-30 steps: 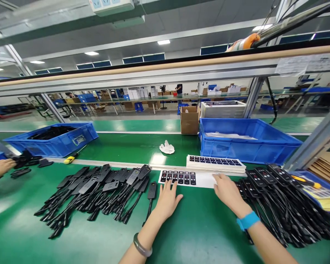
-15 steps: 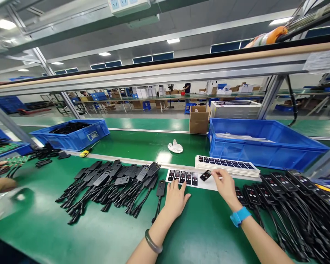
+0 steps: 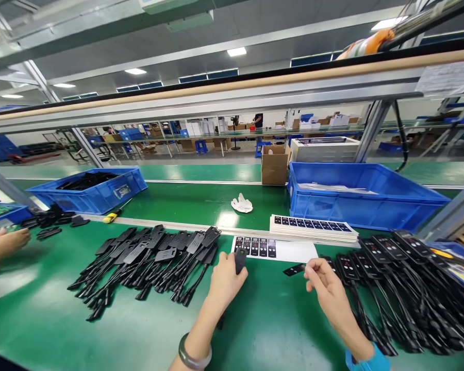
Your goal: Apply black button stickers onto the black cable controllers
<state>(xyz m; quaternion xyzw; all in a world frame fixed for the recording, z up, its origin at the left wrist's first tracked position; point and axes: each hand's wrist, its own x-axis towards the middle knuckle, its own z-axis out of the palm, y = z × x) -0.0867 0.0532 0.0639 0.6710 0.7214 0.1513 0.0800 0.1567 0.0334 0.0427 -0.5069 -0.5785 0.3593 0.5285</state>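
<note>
My left hand (image 3: 225, 278) grips a small black cabled module (image 3: 240, 259), lifted off the green bench with its cable hanging below the palm. Between the thumb and finger of my right hand (image 3: 325, 283) is a black label sticker (image 3: 294, 269), pinched at one end. Behind both hands lies a white label sheet (image 3: 294, 251) with several black stickers left on its left half. A pile of black cabled modules (image 3: 154, 252) spreads to the left. More modules, with labelled faces up, form a heap (image 3: 379, 263) on the right.
A stack of label sheets (image 3: 313, 228) stands behind the sheet, in front of a blue bin (image 3: 367, 201). Another blue bin (image 3: 96, 198), a yellow screwdriver (image 3: 111, 217) and a white glove (image 3: 242, 203) lie further back. At far left is another person's hand (image 3: 10, 242).
My left hand has left the label sheet and picked up the single black module beside it. My right hand has drawn the sticker off the sheet and toward me.
</note>
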